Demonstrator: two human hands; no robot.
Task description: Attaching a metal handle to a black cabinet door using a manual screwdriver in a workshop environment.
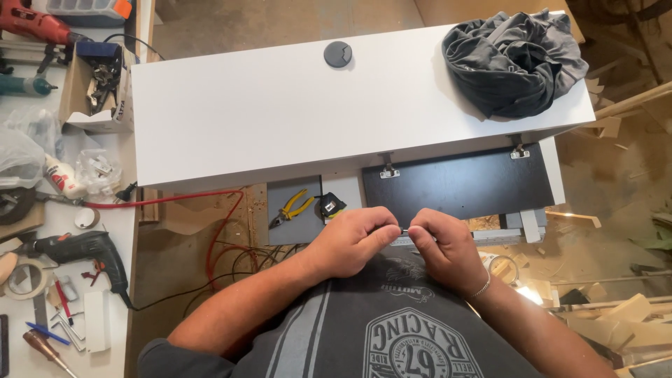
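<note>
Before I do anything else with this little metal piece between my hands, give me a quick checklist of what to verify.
1. Small dark metal piece pinched by both hands: ok, left hand and right hand meet on it.
2. What the piece is: cannot tell, too small.
3. Dark cabinet door hanging open on both silver hinges: ok.
4. Yellow-handled pliers near the left hand: ok.
5. Crumpled grey cloth resting on the white cabinet top: ok.

both forearms angled in toward the middle, left hand point(350, 241) & right hand point(444, 245) curled knuckles-up close in front of the chest, fingertips point(389, 229) pinched and nearly touching each other
</note>
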